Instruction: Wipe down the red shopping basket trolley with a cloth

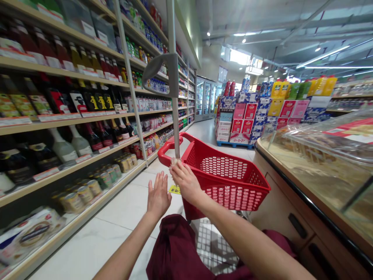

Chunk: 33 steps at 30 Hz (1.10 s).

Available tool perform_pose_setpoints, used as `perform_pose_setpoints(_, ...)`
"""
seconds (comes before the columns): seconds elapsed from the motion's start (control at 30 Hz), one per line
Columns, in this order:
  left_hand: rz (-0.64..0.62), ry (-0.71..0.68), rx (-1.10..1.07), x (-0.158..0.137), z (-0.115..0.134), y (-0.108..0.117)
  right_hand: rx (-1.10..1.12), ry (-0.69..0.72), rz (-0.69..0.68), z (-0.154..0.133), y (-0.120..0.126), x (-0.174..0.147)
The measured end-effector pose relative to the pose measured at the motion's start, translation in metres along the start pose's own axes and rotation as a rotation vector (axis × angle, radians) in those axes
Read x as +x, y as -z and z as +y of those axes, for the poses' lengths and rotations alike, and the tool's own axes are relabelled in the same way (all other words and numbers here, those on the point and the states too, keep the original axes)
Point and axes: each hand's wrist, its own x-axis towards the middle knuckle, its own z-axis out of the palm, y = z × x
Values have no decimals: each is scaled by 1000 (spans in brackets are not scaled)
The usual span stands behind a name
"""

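A red plastic shopping cart (227, 165) with a perforated basket stands before me, its red handle (165, 149) at the left end. My right hand (186, 179) is at that end near the foot of a metal pole, fingers bent over a crumpled pale thing (174, 163), perhaps a tissue, mostly hidden by the fingers. Left of it, my left hand (159, 195) is held up with fingers stretched out and nothing in it. A yellow label (175, 189) shows below the right hand, partly covered.
The pole (175, 120) carries a grey loop-shaped holder (161, 76). Shelves of bottles and cans (67, 116) line the left. A glass-topped counter (314, 155) flanks the cart on the right. Stacked drink boxes (243, 120) stand ahead on a blue pallet, with glass-door fridges (205, 95) beyond.
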Motion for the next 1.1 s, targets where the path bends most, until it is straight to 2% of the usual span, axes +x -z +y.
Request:
perform_pose_setpoints(0.1, 10, -5, -8, 0, 6, -1, -24, -16, -40, 9, 0, -8)
perform_pose_setpoints(0.23, -5, -15, -24, -1, 18, -4, -14, -3, -117, 12, -11, -52)
perform_pose_setpoints(0.4, -8, -30, -45, -1, 35, -6, -33, -160, 40, 29, -4, -72)
perform_pose_setpoints(0.5, -7, -80, -71, -1, 48, -7, -41, -214, -3, 40, -7, -87)
perform_pose_setpoints(0.6, -5, -115, -94, -2, 61, -9, -39, -201, -77, 43, -15, -113)
perform_pose_setpoints(0.67, -21, -127, -100, -1, 69, -10, -43, -205, -45, 43, -13, -123)
perform_pose_setpoints(0.8, -49, -167, -119, 3, 91, -10, -73, -269, 80, 54, 2, -121)
perform_pose_setpoints(1.0, -67, -261, -164, 7, 121, -12, -92, -276, -31, 66, -4, -155)
perform_pose_setpoints(1.1, -80, -284, -178, 9, 130, -13, -102, -277, 26, 69, 2, -163)
